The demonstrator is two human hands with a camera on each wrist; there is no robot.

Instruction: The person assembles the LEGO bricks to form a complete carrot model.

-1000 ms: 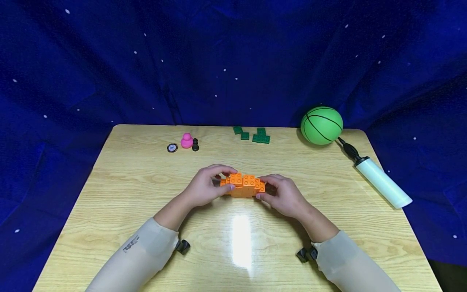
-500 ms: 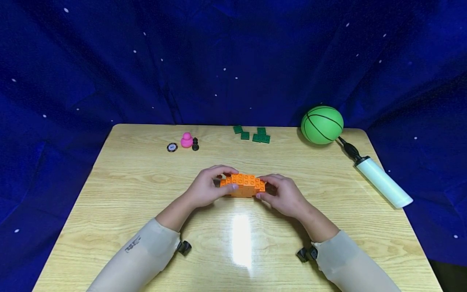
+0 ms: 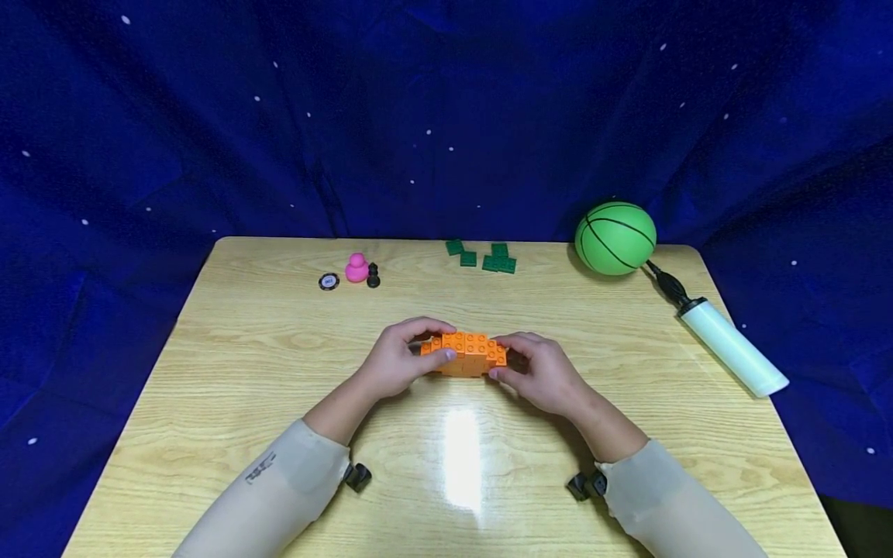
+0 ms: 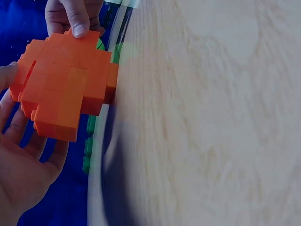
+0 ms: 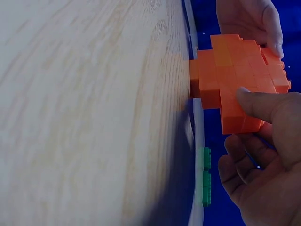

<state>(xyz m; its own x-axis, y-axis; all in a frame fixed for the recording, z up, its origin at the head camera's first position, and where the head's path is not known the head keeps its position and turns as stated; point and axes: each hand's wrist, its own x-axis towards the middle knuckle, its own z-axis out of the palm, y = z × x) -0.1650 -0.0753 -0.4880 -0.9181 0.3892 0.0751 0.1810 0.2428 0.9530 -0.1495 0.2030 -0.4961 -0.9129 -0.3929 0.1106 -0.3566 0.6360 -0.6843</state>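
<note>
While the left hand (image 3: 393,360) and right hand (image 3: 546,376), half closed, pinch its opposite ends, the orange brick assembly (image 3: 469,363) at the middle of the table (image 3: 209,372) seems mostly joined, though one seam (image 4: 31,71) looks unclosed and green bricks (image 3: 499,263) lie apart.

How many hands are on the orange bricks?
2: the left hand grips the orange bricks at their left side, the right hand at their right end. None seems hidden.

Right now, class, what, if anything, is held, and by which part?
An orange brick build: the left hand grips its upper left part, the right hand its right end.
</note>
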